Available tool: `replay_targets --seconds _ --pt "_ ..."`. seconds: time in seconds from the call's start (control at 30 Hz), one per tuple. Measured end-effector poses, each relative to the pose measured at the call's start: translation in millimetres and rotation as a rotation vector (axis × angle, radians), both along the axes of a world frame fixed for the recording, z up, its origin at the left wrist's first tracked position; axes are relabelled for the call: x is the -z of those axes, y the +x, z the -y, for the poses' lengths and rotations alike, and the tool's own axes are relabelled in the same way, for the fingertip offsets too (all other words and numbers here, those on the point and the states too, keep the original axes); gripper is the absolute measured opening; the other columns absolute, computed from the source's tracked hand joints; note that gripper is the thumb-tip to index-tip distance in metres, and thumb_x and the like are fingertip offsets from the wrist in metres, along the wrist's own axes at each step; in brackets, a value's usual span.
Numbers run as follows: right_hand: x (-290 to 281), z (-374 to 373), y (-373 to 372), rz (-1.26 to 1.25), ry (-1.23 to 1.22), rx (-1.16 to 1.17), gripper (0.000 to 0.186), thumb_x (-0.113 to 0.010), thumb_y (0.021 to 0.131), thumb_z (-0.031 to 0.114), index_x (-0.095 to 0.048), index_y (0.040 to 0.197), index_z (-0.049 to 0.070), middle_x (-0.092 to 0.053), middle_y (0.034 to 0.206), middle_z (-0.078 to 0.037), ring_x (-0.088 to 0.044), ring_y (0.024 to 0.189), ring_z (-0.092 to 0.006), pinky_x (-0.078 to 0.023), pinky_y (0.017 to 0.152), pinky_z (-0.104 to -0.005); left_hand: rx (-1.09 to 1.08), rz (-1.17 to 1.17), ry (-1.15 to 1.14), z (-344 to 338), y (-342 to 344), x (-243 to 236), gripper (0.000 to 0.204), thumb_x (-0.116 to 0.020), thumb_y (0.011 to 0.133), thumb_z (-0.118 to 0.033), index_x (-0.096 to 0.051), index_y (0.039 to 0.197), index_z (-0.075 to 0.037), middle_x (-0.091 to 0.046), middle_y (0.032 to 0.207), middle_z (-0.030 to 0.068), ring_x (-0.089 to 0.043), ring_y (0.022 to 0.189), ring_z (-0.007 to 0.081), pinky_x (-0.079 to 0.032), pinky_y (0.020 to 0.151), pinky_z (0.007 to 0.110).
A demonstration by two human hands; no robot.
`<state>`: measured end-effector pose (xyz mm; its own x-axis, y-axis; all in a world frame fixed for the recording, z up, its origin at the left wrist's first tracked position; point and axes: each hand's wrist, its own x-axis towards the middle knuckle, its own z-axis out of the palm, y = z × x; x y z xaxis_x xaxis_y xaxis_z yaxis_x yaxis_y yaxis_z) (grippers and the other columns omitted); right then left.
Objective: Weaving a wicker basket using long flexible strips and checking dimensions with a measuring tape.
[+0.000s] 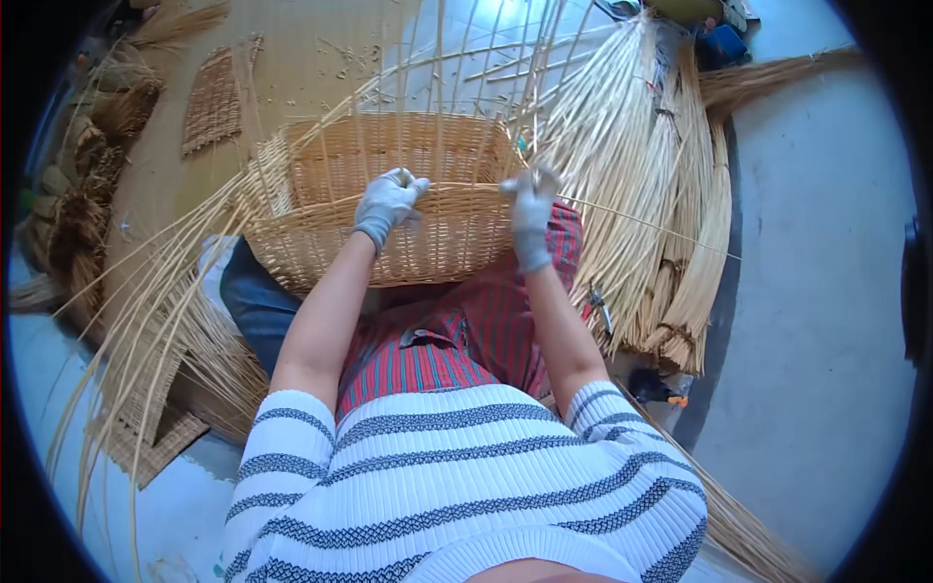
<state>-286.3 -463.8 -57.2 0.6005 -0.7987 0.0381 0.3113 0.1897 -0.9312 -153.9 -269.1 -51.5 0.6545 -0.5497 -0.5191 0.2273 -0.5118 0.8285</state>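
Note:
A half-woven wicker basket (428, 233) rests across my lap, its long side facing me and tall upright stakes rising from it. My left hand (389, 202), in a pale work glove, is closed on the near rim, with thumb and fingers pinched over the weave. At the basket's right end, my gloved right hand (531, 216) is blurred, its fingers curled at rim height. A long thin wicker strand (651, 223) extends from that hand out to the right. Loose strand ends fan out from the basket's left end.
To the right lie big bundles of pale wicker strands (622, 126), tied near their ends. Woven pieces (212, 102) are on the floor at the far left, with another woven panel (155, 437) at the near left. Darker bundles (83, 194) line the left edge.

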Motion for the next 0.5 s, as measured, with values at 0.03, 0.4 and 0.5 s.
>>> replay_targets --seconds 0.03,0.4,0.5 --pt "15.1 2.3 -28.1 -0.173 0.143 0.06 0.031 -0.059 0.103 0.02 -0.05 0.132 0.012 -0.073 0.095 -0.005 -0.067 0.079 -0.0103 -0.05 0.058 -0.0237 -0.015 0.163 -0.02 1.4 -5.2 -0.4 0.029 -0.069 0.094 -0.029 -0.062 0.11 -0.006 -0.07 0.098 0.0122 -0.073 0.08 0.0188 -0.057 0.065 0.032" --pt "-32.8 57.4 10.1 -0.156 -0.675 0.151 0.029 -0.06 0.099 0.009 -0.056 0.128 0.011 -0.069 0.117 -0.008 -0.068 0.102 -0.0187 -0.057 0.079 -0.0304 0.111 0.061 -0.006 96.9 -59.2 -8.8 0.028 -0.056 0.101 -0.032 -0.061 0.112 -0.006 -0.068 0.077 0.0172 -0.069 0.059 0.0237 -0.053 0.059 0.043" --pt "-54.5 69.0 60.0 -0.382 -1.364 0.112 0.042 -0.061 0.095 0.002 -0.055 0.136 0.01 -0.062 0.132 -0.01 -0.064 0.106 -0.0203 -0.053 0.095 -0.0337 0.022 0.345 0.017 100.5 -58.7 -4.7 0.035 -0.052 0.102 -0.04 -0.063 0.11 -0.007 -0.068 0.073 0.0137 -0.068 0.054 0.0227 -0.054 0.057 0.041"
